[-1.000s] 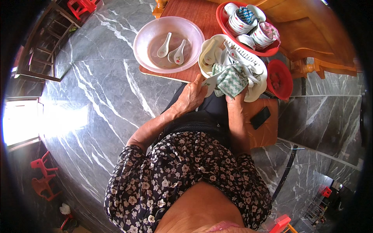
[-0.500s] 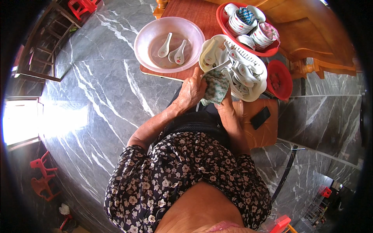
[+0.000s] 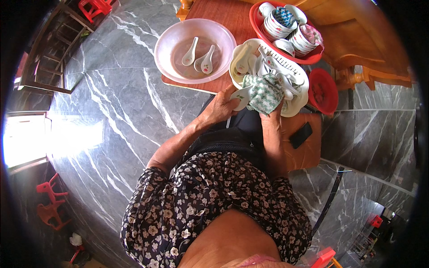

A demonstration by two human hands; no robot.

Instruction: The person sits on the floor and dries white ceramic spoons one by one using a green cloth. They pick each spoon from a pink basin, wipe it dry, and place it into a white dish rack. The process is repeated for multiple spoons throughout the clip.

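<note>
My left hand is closed on a white soup spoon with a floral mark, its thumb pressed on it. A green-and-white checked cloth hangs from my right hand, whose fingers are mostly hidden behind it. The cloth touches the spoon's edge. Just beyond both hands is a cream basin, heaped with white spoons, a slotted white rack along its far side. To the left, a pale pink basin holds three white soup spoons, lying apart from my hands.
A red basin of stacked bowls and cloths stands at the far right of the reddish wooden table. Beside it is a smaller red basin. A black phone lies on a brown padded seat by my right arm.
The spoon in my left hand has turned and come out from the cloth, its bowl now showing. My right hand and the cloth have shifted right, over the cream basin's near edge.
</note>
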